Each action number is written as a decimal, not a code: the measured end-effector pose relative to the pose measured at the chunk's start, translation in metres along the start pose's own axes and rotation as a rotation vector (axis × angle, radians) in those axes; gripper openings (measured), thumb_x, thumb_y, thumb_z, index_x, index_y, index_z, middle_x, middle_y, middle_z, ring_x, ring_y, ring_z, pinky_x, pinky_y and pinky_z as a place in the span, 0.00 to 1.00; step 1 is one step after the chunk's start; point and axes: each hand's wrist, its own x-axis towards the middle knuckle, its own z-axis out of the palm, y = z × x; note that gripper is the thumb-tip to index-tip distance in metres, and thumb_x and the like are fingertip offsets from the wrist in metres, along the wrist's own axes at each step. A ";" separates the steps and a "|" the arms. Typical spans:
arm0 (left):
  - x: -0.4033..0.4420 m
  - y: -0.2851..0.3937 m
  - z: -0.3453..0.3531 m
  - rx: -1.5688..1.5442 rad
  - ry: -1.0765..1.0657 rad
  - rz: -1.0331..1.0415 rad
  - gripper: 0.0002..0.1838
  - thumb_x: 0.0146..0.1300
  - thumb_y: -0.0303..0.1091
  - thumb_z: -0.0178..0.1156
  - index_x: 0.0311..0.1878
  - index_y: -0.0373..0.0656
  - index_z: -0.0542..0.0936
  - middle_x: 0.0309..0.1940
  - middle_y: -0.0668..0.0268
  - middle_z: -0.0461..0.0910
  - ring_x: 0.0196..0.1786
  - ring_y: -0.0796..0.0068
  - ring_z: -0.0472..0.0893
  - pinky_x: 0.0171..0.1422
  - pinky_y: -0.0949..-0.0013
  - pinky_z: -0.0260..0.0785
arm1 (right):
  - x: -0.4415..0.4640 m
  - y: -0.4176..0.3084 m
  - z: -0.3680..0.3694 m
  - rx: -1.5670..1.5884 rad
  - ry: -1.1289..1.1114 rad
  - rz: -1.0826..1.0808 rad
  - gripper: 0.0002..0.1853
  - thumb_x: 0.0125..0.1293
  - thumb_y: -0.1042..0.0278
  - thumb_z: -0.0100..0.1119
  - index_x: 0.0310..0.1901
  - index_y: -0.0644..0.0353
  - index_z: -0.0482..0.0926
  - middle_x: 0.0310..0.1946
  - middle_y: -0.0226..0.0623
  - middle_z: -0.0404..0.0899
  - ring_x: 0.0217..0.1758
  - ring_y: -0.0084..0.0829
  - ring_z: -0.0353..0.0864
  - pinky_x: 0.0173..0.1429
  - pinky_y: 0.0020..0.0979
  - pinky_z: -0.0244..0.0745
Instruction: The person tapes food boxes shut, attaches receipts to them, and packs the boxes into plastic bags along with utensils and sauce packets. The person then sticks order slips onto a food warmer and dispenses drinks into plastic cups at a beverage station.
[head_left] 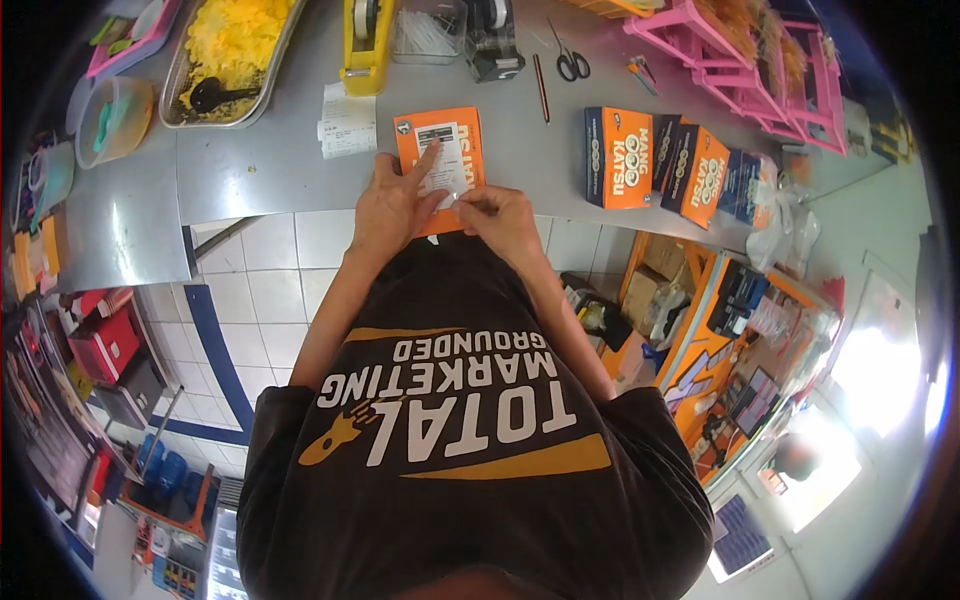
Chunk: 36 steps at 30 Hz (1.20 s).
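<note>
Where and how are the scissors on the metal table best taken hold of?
Probably by the dark handle loops of the scissors, coming from the near side of the table: they lie flat, loops facing that side, blades pointing away.

Two hands, a left hand (388,205) and a right hand (500,218), share upper centre with one orange box (475,160) and one printed slip (452,172). Across the top: two tape dispensers (366,76), one pair of scissors (572,66) and, upper left, one metal tray (213,124) with one black ladle (209,95). At upper right, stacked cartons (625,160) number at least three, overlap obscuring an exact count.
</note>
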 end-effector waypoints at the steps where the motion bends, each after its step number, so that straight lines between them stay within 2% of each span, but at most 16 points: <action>1: 0.000 -0.001 0.000 0.006 -0.006 -0.014 0.40 0.60 0.44 0.75 0.77 0.61 0.72 0.45 0.53 0.71 0.41 0.53 0.80 0.43 0.56 0.80 | -0.003 0.001 0.005 -0.059 0.034 -0.028 0.07 0.67 0.74 0.70 0.43 0.68 0.87 0.31 0.35 0.88 0.31 0.19 0.84 0.35 0.23 0.81; 9: 0.001 -0.002 0.002 0.007 -0.023 -0.015 0.41 0.61 0.46 0.74 0.79 0.64 0.70 0.46 0.53 0.71 0.41 0.53 0.80 0.42 0.57 0.80 | -0.003 0.001 0.014 -0.112 0.157 -0.063 0.10 0.63 0.73 0.72 0.41 0.70 0.84 0.31 0.42 0.89 0.32 0.23 0.88 0.33 0.25 0.82; 11: 0.000 -0.003 0.000 0.002 -0.040 -0.016 0.42 0.62 0.46 0.74 0.79 0.65 0.69 0.46 0.52 0.71 0.41 0.52 0.80 0.42 0.57 0.79 | 0.000 -0.004 0.014 -0.168 0.174 -0.037 0.12 0.56 0.69 0.75 0.37 0.67 0.83 0.29 0.48 0.88 0.33 0.38 0.91 0.41 0.34 0.84; 13: 0.000 -0.004 0.005 0.007 -0.039 -0.033 0.41 0.63 0.45 0.73 0.79 0.62 0.70 0.44 0.52 0.72 0.42 0.51 0.79 0.45 0.56 0.78 | 0.011 0.010 0.016 -0.377 0.185 -0.112 0.16 0.53 0.63 0.77 0.38 0.65 0.85 0.32 0.49 0.88 0.37 0.44 0.90 0.45 0.41 0.85; 15: -0.001 -0.002 0.007 0.031 -0.012 -0.015 0.40 0.64 0.45 0.72 0.79 0.58 0.70 0.42 0.51 0.74 0.43 0.51 0.78 0.48 0.55 0.77 | 0.019 0.016 0.013 -0.528 0.185 -0.220 0.17 0.50 0.58 0.76 0.34 0.64 0.85 0.28 0.48 0.86 0.34 0.46 0.90 0.41 0.42 0.84; 16: -0.002 0.000 0.007 0.000 0.004 0.023 0.40 0.65 0.44 0.72 0.79 0.56 0.70 0.42 0.50 0.74 0.43 0.53 0.78 0.49 0.55 0.77 | 0.025 0.019 0.015 -0.690 0.183 -0.108 0.21 0.49 0.52 0.75 0.35 0.63 0.86 0.32 0.52 0.86 0.37 0.52 0.89 0.44 0.46 0.84; 20: -0.003 -0.020 0.018 0.051 -0.005 0.082 0.39 0.66 0.41 0.71 0.80 0.55 0.69 0.53 0.44 0.75 0.45 0.53 0.78 0.52 0.55 0.76 | -0.003 0.023 -0.010 -0.829 0.155 -0.046 0.24 0.55 0.43 0.74 0.39 0.58 0.87 0.37 0.44 0.88 0.45 0.47 0.89 0.50 0.45 0.84; 23: -0.003 0.019 0.007 -0.066 -0.156 -0.148 0.43 0.67 0.46 0.70 0.83 0.57 0.62 0.66 0.37 0.64 0.47 0.45 0.79 0.54 0.54 0.77 | -0.060 0.028 -0.101 -0.611 0.143 -0.056 0.23 0.57 0.43 0.74 0.38 0.57 0.86 0.36 0.42 0.88 0.43 0.44 0.89 0.48 0.46 0.83; 25: -0.007 0.022 0.024 0.225 0.009 0.101 0.49 0.67 0.50 0.70 0.86 0.60 0.54 0.69 0.34 0.58 0.54 0.40 0.79 0.57 0.52 0.77 | -0.095 0.066 -0.191 -0.518 0.442 0.032 0.19 0.58 0.46 0.74 0.38 0.53 0.86 0.33 0.41 0.87 0.40 0.42 0.89 0.45 0.46 0.82; 27: -0.010 0.030 0.028 0.270 -0.085 -0.026 0.53 0.66 0.51 0.71 0.87 0.60 0.50 0.70 0.33 0.57 0.63 0.36 0.75 0.61 0.49 0.76 | -0.156 0.081 -0.311 -0.550 0.879 0.259 0.09 0.63 0.59 0.68 0.41 0.50 0.88 0.29 0.44 0.86 0.36 0.46 0.88 0.43 0.44 0.81; 28: -0.011 0.032 0.028 0.216 -0.107 -0.090 0.53 0.66 0.52 0.71 0.87 0.59 0.49 0.72 0.32 0.55 0.65 0.34 0.73 0.62 0.48 0.75 | -0.194 0.092 -0.378 -0.597 0.997 0.281 0.16 0.65 0.52 0.67 0.44 0.57 0.88 0.37 0.47 0.88 0.43 0.48 0.89 0.50 0.47 0.82; 30: -0.013 0.038 0.025 0.187 -0.119 -0.161 0.54 0.65 0.54 0.71 0.87 0.58 0.49 0.73 0.31 0.53 0.67 0.32 0.71 0.64 0.47 0.74 | -0.249 0.127 -0.500 -0.639 1.355 0.072 0.12 0.68 0.60 0.63 0.43 0.57 0.88 0.36 0.47 0.89 0.40 0.48 0.89 0.46 0.47 0.82; 31: -0.016 0.044 0.020 0.197 -0.092 -0.231 0.55 0.65 0.57 0.70 0.87 0.58 0.47 0.74 0.30 0.51 0.68 0.31 0.69 0.66 0.43 0.72 | -0.258 0.143 -0.557 -0.614 1.424 0.121 0.11 0.67 0.61 0.64 0.42 0.59 0.88 0.34 0.47 0.89 0.38 0.48 0.90 0.45 0.47 0.82; 33: -0.010 0.070 0.040 0.223 -0.029 -0.318 0.57 0.65 0.61 0.70 0.87 0.58 0.45 0.75 0.28 0.49 0.69 0.30 0.67 0.68 0.40 0.69 | -0.250 0.154 -0.655 -0.698 1.355 0.108 0.12 0.67 0.61 0.64 0.42 0.60 0.88 0.33 0.47 0.89 0.39 0.48 0.90 0.47 0.45 0.83; 35: -0.017 0.093 0.053 0.603 0.271 -0.132 0.57 0.65 0.62 0.68 0.87 0.61 0.44 0.75 0.29 0.49 0.68 0.29 0.70 0.66 0.39 0.71 | -0.205 0.186 -0.728 -0.650 1.371 -0.142 0.12 0.67 0.63 0.63 0.42 0.60 0.89 0.33 0.47 0.89 0.38 0.47 0.91 0.48 0.42 0.84; 36: -0.016 0.121 0.066 0.576 0.325 -0.198 0.55 0.67 0.62 0.67 0.87 0.60 0.45 0.74 0.30 0.50 0.68 0.27 0.69 0.65 0.38 0.71 | -0.183 0.195 -0.748 -0.538 1.240 -0.201 0.12 0.67 0.64 0.62 0.44 0.60 0.89 0.35 0.49 0.89 0.41 0.46 0.91 0.49 0.41 0.84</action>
